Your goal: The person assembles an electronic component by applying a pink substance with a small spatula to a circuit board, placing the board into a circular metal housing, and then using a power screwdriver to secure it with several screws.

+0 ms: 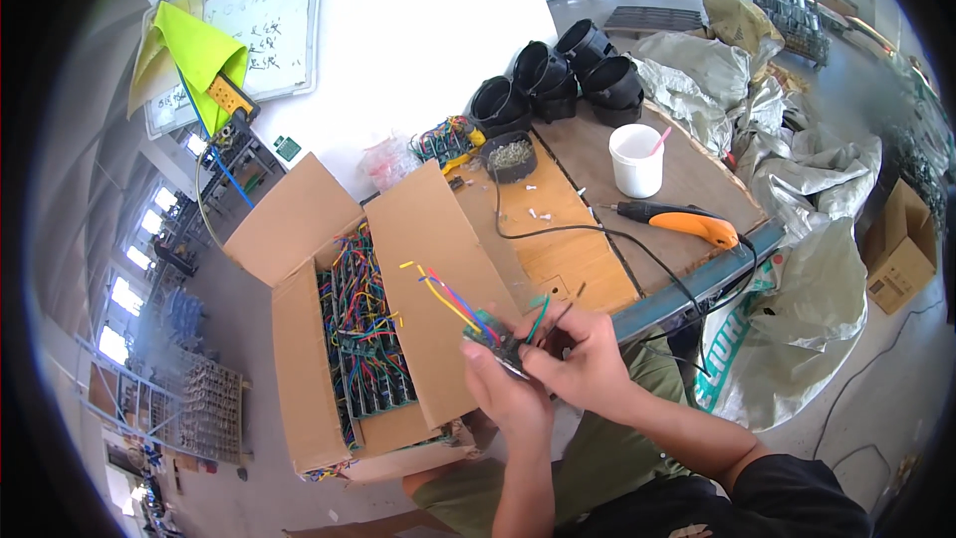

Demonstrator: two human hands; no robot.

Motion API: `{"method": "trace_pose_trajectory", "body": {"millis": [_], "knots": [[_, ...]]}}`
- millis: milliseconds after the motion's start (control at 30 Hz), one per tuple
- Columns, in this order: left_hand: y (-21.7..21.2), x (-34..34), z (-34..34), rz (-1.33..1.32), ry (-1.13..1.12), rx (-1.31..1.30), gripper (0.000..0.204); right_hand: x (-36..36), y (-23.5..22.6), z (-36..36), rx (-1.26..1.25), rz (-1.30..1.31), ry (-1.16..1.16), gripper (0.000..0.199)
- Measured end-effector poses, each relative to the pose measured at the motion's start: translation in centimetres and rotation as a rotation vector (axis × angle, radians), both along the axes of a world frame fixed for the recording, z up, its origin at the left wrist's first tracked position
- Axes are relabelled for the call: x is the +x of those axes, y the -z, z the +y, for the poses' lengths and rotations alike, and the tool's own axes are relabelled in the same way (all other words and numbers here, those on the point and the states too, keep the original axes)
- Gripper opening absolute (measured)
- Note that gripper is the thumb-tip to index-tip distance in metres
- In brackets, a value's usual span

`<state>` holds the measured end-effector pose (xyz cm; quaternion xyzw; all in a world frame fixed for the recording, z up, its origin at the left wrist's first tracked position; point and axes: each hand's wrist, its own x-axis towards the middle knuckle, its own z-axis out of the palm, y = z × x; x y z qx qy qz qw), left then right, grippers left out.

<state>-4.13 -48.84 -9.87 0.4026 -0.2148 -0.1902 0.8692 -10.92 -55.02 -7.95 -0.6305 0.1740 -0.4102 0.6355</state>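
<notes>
A small green circuit board (484,326) with blue, red and yellow wires is held up in front of my body, above the table's near edge. My left hand (510,401) grips it from the left and below. My right hand (583,369) is closed at its right end, thumb and fingers pressed against it. A green wire (539,319) and a dark wire (568,307) stick up by the right fingers. Just left of my hands, an open cardboard box (299,364) is packed with wired circuit boards (373,379).
On the table (558,264) lie an orange-and-black electric screwdriver (687,222) with a black cord, a white tub (635,171), and a dark dish of screws (511,161). Black round housings (543,80) stand behind, beside more wired boards (445,142). Woven sacks (797,309) heap up at right.
</notes>
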Motion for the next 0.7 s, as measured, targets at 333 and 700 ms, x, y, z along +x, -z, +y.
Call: {"method": "trace_pose_trajectory", "body": {"millis": [333, 700], "knots": [[-1.3, 2.5, 1.1, 0.098, 0.106, 0.002, 0.05, -1.4, 0.8, -1.3, 0.108, -0.049, 0.424, 0.035], [0.6, 2.4, 1.0, -0.397, -0.062, 0.265, 0.047, 0.9, -5.5, -3.6, -0.314, -0.003, -0.051, 0.023]]}}
